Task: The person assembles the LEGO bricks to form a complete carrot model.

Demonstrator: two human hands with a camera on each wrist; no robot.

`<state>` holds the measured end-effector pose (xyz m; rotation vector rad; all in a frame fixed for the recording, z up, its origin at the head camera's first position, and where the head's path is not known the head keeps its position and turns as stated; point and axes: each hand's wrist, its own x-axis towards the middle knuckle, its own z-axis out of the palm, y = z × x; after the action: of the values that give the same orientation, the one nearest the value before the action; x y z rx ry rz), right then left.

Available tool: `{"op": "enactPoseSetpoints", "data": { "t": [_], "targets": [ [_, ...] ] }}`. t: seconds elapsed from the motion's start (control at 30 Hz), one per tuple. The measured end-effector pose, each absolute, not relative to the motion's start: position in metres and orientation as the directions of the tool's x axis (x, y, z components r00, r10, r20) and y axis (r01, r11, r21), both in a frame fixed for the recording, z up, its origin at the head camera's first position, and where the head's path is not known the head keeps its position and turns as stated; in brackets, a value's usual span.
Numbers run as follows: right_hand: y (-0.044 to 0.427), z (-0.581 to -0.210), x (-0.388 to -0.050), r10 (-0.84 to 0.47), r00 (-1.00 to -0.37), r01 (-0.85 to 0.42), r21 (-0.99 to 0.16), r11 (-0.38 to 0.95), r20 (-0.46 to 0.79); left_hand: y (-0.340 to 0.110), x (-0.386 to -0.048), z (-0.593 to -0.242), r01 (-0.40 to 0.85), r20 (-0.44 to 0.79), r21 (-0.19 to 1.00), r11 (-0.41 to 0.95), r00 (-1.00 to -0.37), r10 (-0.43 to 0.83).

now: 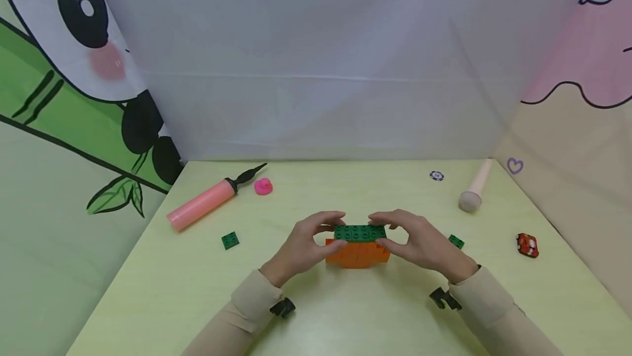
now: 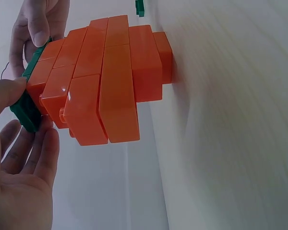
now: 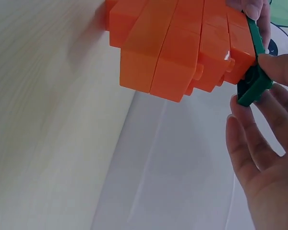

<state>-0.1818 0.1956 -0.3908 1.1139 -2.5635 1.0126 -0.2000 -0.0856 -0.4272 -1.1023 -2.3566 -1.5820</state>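
An orange stack of toy building bricks [image 1: 357, 256] stands on the table, stepped in layers that bulge in the middle and narrow toward top and base. Across its top lies a row of thin green studded bricks [image 1: 359, 233]. My left hand [image 1: 307, 243] pinches the left end of this green row, thumb on the near side and fingers behind. My right hand [image 1: 422, 242] grips the right end the same way. In the left wrist view the green row [image 2: 26, 112] overhangs the orange bricks [image 2: 89, 55]. The right wrist view shows the overhanging green end [image 3: 252, 88] between thumb and fingers.
Loose green bricks lie left [image 1: 230, 240] and right [image 1: 456, 241]. Farther left are a pink hand pump [image 1: 202, 204] and a pink rubber duck [image 1: 263, 186]. Rightward sit a poker chip [image 1: 436, 175], a toy microphone [image 1: 476, 186] and a red toy car [image 1: 528, 245].
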Motion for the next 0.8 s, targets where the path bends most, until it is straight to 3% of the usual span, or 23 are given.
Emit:
{"op": "enactPoseSetpoints", "data": {
  "t": [0.6,0.8],
  "targets": [
    [0.194,-0.395,-0.178,-0.571,-0.716,-0.692,-0.514,0.507,0.401,-0.087,-0.199,-0.425,0.600,0.446,0.775,0.196,-0.741,0.502],
    [0.218,-0.400,-0.175,-0.457,-0.790,-0.612,-0.501,0.612,0.408,-0.086,-0.197,-0.424,0.600,0.445,0.775,0.201,-0.743,0.499]
  ]
}}
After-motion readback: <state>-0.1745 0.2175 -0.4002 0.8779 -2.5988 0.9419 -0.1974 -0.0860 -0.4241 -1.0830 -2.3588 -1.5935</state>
